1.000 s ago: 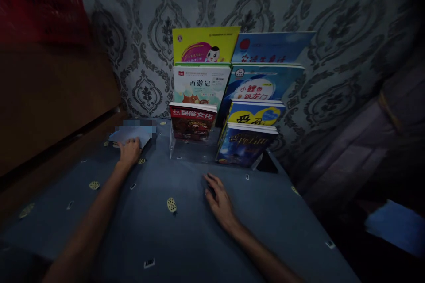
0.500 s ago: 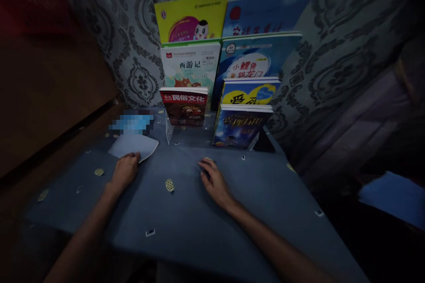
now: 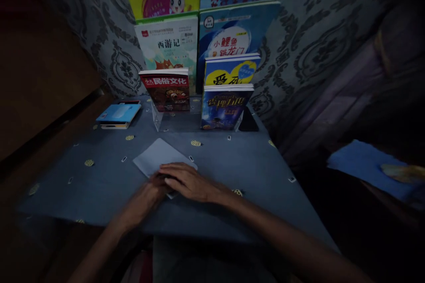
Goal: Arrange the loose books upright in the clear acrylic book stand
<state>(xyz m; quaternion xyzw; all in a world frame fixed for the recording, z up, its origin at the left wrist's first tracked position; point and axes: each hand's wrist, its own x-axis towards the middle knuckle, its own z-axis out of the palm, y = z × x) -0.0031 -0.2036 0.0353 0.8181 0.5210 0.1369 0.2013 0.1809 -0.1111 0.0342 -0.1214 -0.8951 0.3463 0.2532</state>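
Head cam: R hand [image 3: 188, 183] part-hides L hand [image 3: 150, 195] at bklt [image 3: 157, 154]; can't tell finger grips.

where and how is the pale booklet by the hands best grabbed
Probably by its left corner, from the left, thumb above and fingertips beneath. The pale booklet looks thin and seems to lie flat on the cloth; that corner is bare, while the left hand and right hand cover much of its near part.
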